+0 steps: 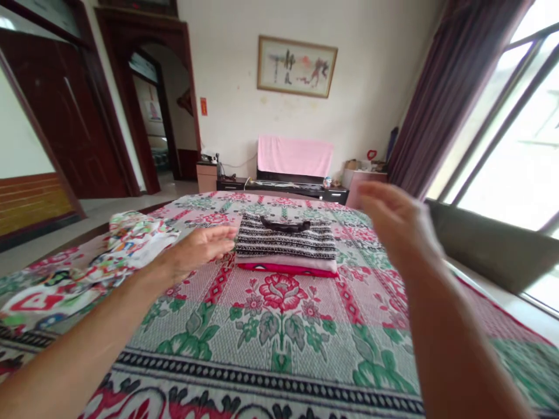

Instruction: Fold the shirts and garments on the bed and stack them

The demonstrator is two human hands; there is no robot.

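Note:
A small stack of folded clothes (286, 244) lies in the middle of the bed: a black-and-white striped top uppermost, a pale pink piece under it, a red one at the bottom. My left hand (198, 249) is stretched out flat and open, its fingertips at the stack's left edge. My right hand (395, 224) hovers open and empty above the bed, right of the stack, a little blurred. Both forearms reach in from the near edge.
The bed wears a flowered cover (279, 326) in red, green and white. A crumpled patterned cloth (100, 256) lies at the left. Beyond stand a low dark cabinet (283, 187) with a pink towel, a doorway on the left, curtains and a window on the right.

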